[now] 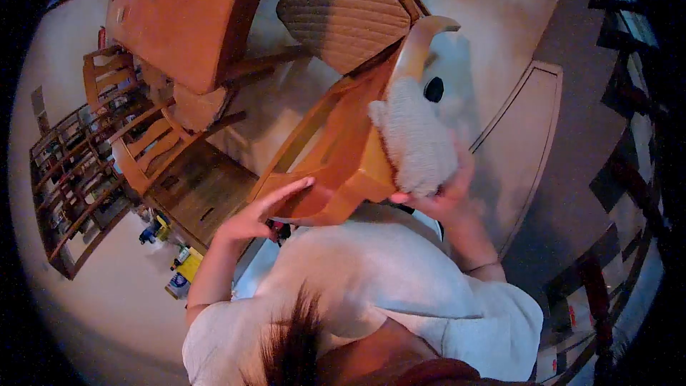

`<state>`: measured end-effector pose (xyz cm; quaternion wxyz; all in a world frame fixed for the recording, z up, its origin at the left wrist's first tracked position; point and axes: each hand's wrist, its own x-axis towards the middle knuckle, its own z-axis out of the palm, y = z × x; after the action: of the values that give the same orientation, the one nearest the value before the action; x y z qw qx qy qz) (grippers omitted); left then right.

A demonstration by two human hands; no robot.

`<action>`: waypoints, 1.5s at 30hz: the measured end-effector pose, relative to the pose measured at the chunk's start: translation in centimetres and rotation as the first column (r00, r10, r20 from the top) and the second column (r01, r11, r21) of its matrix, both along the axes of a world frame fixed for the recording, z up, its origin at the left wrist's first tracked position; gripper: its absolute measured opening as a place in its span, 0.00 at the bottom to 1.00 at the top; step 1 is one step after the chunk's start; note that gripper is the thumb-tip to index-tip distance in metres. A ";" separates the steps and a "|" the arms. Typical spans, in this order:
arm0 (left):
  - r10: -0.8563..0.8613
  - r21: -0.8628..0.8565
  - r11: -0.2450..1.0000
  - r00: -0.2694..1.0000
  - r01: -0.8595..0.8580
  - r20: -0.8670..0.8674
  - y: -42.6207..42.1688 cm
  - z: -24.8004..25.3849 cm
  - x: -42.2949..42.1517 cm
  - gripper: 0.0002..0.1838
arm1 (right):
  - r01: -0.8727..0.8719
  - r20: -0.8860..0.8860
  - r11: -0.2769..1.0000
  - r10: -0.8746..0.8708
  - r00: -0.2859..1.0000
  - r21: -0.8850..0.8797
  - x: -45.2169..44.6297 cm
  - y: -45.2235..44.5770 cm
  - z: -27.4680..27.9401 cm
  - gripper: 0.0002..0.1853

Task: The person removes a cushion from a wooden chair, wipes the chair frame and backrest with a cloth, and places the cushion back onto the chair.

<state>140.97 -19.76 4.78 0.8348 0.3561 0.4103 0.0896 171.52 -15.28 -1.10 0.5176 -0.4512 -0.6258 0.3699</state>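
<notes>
A wooden chair with an orange-brown finish stands right in front of my body, its frame running up and away to the right. My left hand holds the near left end of the chair's rail, one finger stretched along the wood and the other fingers partly hidden behind it. On the right side of the frame lies a fluffy grey-white cloth, draped against the wood. My right hand is closed around the lower end of this cloth. A quilted brown seat cushion is at the chair's far end.
A wooden table stands at the upper left, with other wooden chairs beside it. Bottles and yellow packages sit at the left. A dark oval object lies beyond the cloth. A pale outlined panel is at the right.
</notes>
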 end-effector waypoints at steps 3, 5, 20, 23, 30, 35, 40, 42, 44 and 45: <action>0.057 0.077 0.996 0.993 -0.049 -0.102 1.1 -2.2 4.2 0.48 | -0.165 0.067 0.983 0.170 0.983 -0.077 -1.0 0.6 -0.2 0.24; 0.048 0.150 0.989 0.966 -0.010 -0.254 0.3 -4.1 4.0 0.47 | -0.186 0.029 0.982 0.187 0.982 -0.035 -2.1 0.5 0.0 0.23; 0.370 -0.141 0.880 0.841 -0.453 -0.394 1.7 -5.4 3.8 0.38 | -0.375 0.177 0.917 0.350 0.920 0.136 -6.0 4.1 -2.3 0.16; 0.425 -0.284 0.733 0.742 -0.618 -0.519 1.0 -4.7 2.7 0.36 | -0.321 0.611 0.946 0.272 0.744 -0.031 -6.4 6.9 -11.7 0.13; 0.450 -0.337 0.657 0.710 -0.674 -0.542 -2.3 -5.1 -1.3 0.39 | 0.063 0.696 0.866 0.354 0.624 -0.496 -5.1 14.5 -29.3 0.16; 0.418 -0.244 0.686 0.646 -0.685 -0.639 -2.4 -4.2 -0.6 0.44 | 0.553 0.320 0.543 -0.467 0.824 -0.632 -5.3 11.0 -34.5 0.29; 0.410 -0.359 0.679 0.737 -0.640 -0.538 -2.7 -5.6 -1.9 0.45 | -0.014 -0.429 0.435 -0.882 0.192 -0.900 -11.5 3.1 -37.0 0.33; 0.393 -0.391 0.682 0.760 -0.618 -0.517 -3.1 -6.1 -2.7 0.45 | -0.067 -0.445 0.442 -0.867 0.225 -0.894 -10.2 4.9 -31.7 0.32; 0.500 -0.521 0.678 0.845 -0.519 -0.191 -3.6 -7.9 -4.3 0.42 | -0.116 -0.463 0.448 -0.854 0.238 -0.886 -9.4 5.7 -31.9 0.30; 0.585 -0.610 0.692 0.795 -0.385 0.161 -3.8 -8.7 -5.0 0.39 | -0.163 -0.469 0.441 -0.851 0.235 -0.883 -8.9 6.5 -34.7 0.29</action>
<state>136.02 -23.53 -3.96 0.9032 -0.0429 0.3464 0.2498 162.59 -8.74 -35.79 0.5740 -0.4868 0.1771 0.6342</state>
